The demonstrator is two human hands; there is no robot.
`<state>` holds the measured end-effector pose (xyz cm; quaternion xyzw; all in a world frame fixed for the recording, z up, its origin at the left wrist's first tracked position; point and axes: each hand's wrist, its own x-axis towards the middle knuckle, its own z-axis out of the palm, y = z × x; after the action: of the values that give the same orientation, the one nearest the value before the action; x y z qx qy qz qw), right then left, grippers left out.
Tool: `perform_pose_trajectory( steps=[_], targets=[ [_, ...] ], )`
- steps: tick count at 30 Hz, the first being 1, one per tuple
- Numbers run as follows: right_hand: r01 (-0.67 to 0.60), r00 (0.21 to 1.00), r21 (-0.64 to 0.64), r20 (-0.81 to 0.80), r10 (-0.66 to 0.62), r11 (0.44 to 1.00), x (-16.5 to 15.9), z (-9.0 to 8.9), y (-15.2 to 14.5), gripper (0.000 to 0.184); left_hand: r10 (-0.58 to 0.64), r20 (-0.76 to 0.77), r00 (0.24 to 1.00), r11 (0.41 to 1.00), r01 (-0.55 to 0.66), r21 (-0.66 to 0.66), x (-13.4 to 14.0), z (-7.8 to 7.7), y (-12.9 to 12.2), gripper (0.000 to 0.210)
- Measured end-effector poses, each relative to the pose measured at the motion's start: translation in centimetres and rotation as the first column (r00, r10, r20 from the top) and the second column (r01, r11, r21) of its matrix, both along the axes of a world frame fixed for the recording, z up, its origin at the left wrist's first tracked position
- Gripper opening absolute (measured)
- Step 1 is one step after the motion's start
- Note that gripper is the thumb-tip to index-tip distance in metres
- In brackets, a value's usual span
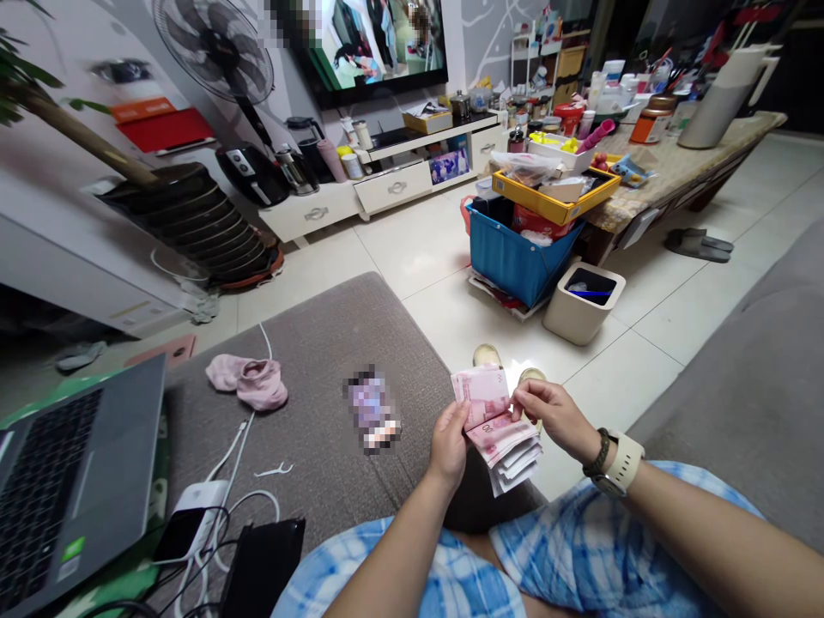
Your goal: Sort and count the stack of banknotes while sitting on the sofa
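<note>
A fanned stack of pink banknotes (499,433) is held over my lap, its upper notes bent back and the lower ends spread out. My left hand (449,438) grips the stack at its left side, thumb on top. At the right edge, my right hand (554,416) has its fingers pinched together against a note; a bracelet and a pale watch (621,468) are on that wrist. To the left on the grey sofa seat (335,343) lies a pixelated, phone-like object (372,408). Further left is a pair of pink socks (251,382).
A laptop (83,472), white charger (196,506), cables and a black case (263,566) lie at the left. A floss pick (274,469) is nearby. Beyond the sofa stand a blue bin (515,253), a beige trash can (583,313) and a loaded table (644,184).
</note>
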<state>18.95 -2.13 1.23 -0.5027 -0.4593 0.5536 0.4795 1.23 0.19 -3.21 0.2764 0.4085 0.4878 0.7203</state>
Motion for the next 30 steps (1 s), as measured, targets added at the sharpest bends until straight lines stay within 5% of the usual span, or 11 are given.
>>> perform_pose_trajectory(
  steps=[21, 30],
  targets=[
    [0.051, 0.998, -0.005, -0.019, -0.051, 0.999, -0.1, -0.6, 0.2, 0.036, -0.098, -0.036, 0.995, 0.994, 0.1, 0.046, -0.1, 0.7, -0.3, 0.032],
    [0.012, 0.999, -0.042, -0.034, -0.013, 0.999, 0.0, -0.6, 0.1, 0.037, 0.114, -0.032, 0.993, 0.992, -0.115, -0.054, 0.3, -0.1, 0.1, 0.042]
  ],
)
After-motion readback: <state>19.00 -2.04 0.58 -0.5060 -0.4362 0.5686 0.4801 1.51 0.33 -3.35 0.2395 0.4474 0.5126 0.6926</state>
